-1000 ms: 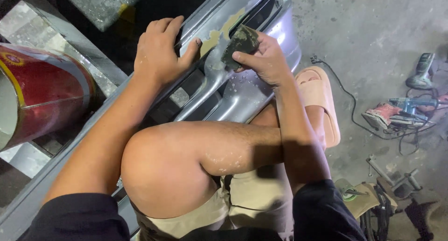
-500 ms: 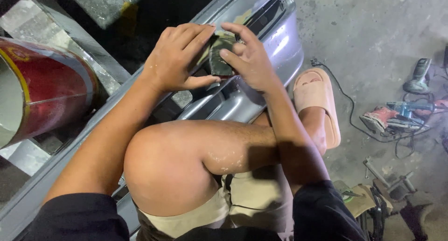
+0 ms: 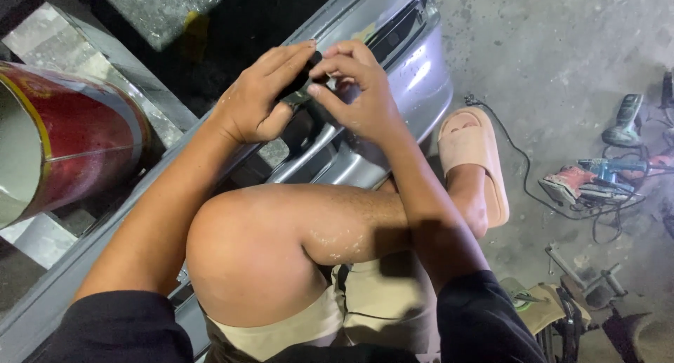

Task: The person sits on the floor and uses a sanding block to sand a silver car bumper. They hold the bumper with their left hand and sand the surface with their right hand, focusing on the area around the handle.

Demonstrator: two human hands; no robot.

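Both hands meet in the upper middle of the frame over the silver car bumper [image 3: 414, 75]. The left hand [image 3: 256, 100] and right hand [image 3: 358, 96] pinch a small dark folded piece [image 3: 298, 89], likely sandpaper, between fingertips, fingers closed on it. A second ago the left hand lay flat on the bumper while the right alone pressed the piece against it; half a second ago they had joined. A red drum [image 3: 70, 145] sits at left, power tools [image 3: 597, 180] at right.

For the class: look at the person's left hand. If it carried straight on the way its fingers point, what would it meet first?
The left hand points up and right, so it would first meet the small dark piece pinched between both hands, then the right hand. Depth is unclear.
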